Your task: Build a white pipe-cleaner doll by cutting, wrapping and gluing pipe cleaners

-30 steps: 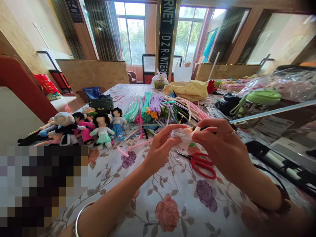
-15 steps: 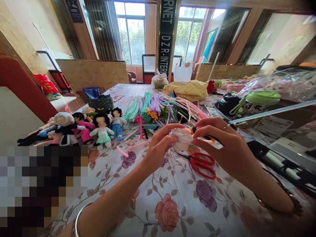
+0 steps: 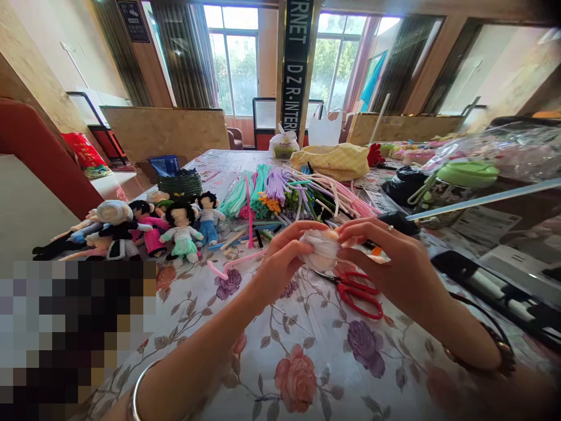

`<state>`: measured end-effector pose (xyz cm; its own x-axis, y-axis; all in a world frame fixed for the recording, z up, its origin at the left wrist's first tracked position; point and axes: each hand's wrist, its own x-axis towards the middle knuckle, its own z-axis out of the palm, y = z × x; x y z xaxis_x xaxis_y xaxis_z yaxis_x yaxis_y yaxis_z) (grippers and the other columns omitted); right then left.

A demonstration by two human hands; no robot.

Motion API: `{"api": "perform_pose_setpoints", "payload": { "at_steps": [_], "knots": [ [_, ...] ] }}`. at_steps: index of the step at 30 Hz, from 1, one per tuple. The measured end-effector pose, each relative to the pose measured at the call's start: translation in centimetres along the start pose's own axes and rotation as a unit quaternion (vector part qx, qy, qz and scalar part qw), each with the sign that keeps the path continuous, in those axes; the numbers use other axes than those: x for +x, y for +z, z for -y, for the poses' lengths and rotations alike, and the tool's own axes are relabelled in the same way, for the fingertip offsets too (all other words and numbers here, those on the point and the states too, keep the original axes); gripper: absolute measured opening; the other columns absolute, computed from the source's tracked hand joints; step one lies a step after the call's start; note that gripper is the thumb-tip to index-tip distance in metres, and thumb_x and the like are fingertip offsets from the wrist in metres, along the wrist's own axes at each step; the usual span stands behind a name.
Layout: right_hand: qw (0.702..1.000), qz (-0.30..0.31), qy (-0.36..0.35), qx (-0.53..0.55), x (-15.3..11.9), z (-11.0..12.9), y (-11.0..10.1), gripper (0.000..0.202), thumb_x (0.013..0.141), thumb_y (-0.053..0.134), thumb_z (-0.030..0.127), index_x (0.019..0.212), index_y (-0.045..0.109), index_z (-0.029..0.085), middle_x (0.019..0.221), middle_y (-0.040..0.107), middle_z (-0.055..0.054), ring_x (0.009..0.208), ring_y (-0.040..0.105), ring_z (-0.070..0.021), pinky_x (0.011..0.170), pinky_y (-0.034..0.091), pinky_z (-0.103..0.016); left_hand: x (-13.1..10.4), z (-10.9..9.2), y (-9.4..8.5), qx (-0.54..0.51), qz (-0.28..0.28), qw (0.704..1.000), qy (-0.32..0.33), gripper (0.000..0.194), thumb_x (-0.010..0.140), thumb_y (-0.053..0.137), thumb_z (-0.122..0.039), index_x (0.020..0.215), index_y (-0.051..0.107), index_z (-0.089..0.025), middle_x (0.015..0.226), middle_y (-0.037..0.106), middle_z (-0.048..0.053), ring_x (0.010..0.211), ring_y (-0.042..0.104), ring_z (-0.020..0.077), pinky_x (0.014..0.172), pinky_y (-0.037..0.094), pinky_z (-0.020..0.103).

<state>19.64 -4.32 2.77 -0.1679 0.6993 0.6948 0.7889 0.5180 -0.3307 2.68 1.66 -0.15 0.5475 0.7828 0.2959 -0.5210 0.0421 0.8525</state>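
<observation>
Over the middle of the table, both hands hold a small rounded white and peach fuzzy piece (image 3: pixel 322 248), like the head of a white-haired doll. My left hand (image 3: pixel 283 257) pinches its left side between thumb and fingers. On the right side, the fingertips and thumb of my right hand (image 3: pixel 381 251) close on it. Just below lie scissors (image 3: pixel 359 295) with red handles, their blades partly covered by the piece. Behind my right hand is a black glue gun (image 3: pixel 400 223), mostly hidden, with a long translucent glue stick (image 3: pixel 482 200) running out to the right.
Several fuzzy dolls (image 3: pixel 182 231) sit at the left beside a dark green basket (image 3: pixel 179 184). Coloured pipe cleaners (image 3: pixel 276 190) are heaped beyond my hands. A yellow checked cloth bag (image 3: pixel 331 161) lies behind them. A green-lidded jar (image 3: pixel 467 175) stands at right on the flowered tablecloth (image 3: pixel 245 374).
My right hand has moved in, its fingers now pressing on the right side of the piece. The orange tip and black part seen by those fingers before are now hidden. My left hand barely moved.
</observation>
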Motion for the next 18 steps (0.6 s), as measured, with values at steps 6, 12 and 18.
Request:
{"api": "perform_pose_setpoints", "payload": {
  "at_steps": [6,12,18],
  "knots": [
    [0.999,-0.018,0.032,-0.030,0.04,0.12,0.37,0.005,0.083,0.059,0.026,0.080,0.061,0.023,0.066,0.065,0.002,0.056,0.062,-0.0128,0.050,0.046,-0.023,-0.08,0.01,-0.07,0.000,0.002,1.000,0.002,0.028,0.067,0.057,-0.016,0.091,0.069,-0.021,0.089,0.063,0.002,0.076,0.052,0.0120,0.064,0.044,0.020],
    [0.998,-0.017,0.054,-0.007,0.14,0.08,0.63,0.006,0.080,0.060,0.021,0.075,0.059,0.023,0.064,0.066,0.003,0.054,0.061,-0.0124,0.048,0.045,-0.022,-0.01,0.06,-0.10,0.009,0.009,1.000,0.003,0.028,0.068,0.056,-0.017,0.093,0.068,-0.021,0.091,0.065,0.003,0.077,0.054,0.0135,0.065,0.043,0.022],
    [0.998,0.021,0.063,0.022,0.25,-0.39,0.29,0.003,0.081,0.060,0.024,0.078,0.061,0.023,0.067,0.067,0.002,0.057,0.063,-0.0127,0.050,0.046,-0.021,0.04,0.04,0.14,-0.001,-0.007,1.000,0.004,0.027,0.067,0.056,-0.016,0.091,0.068,-0.020,0.091,0.064,0.003,0.077,0.053,0.0133,0.065,0.042,0.022]
  ]
}}
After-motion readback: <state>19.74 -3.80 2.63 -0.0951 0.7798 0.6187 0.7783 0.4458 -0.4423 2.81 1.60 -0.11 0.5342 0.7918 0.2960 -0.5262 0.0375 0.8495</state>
